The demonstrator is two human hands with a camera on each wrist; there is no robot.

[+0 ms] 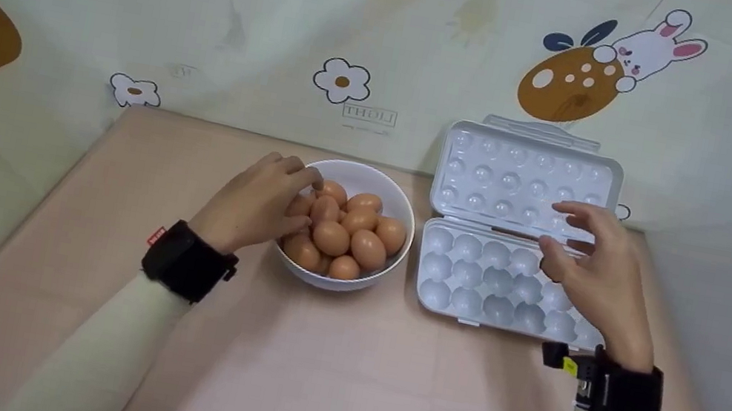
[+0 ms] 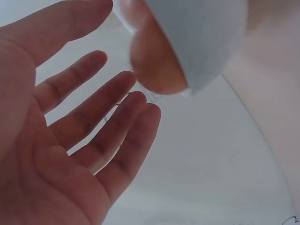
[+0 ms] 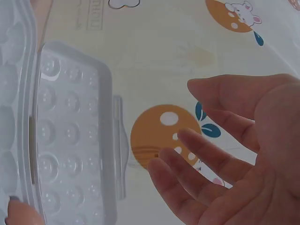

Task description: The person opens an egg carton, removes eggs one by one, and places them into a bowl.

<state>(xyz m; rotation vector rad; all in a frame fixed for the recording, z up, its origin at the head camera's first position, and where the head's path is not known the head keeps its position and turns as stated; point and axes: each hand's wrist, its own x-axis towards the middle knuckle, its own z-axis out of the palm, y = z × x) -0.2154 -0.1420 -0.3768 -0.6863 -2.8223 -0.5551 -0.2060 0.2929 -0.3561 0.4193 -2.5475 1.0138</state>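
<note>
A white bowl piled with several brown eggs stands at the middle of the table. My left hand is over the bowl's left rim, fingers spread and slightly bent. In the left wrist view its palm holds nothing, and the fingertips come close to an egg; contact cannot be told. To the right lies an opened egg carton with rows of cups. My right hand hovers over the carton's right side, its fingers apart and holding nothing. A brown rounded thing, probably an egg, shows at the carton's edge in the right wrist view.
The carton's lid leans back against the patterned cloth behind the table. Pinkish covering spreads over the tabletop. Similar cloth hangs at both sides. A narrow gap separates bowl and carton.
</note>
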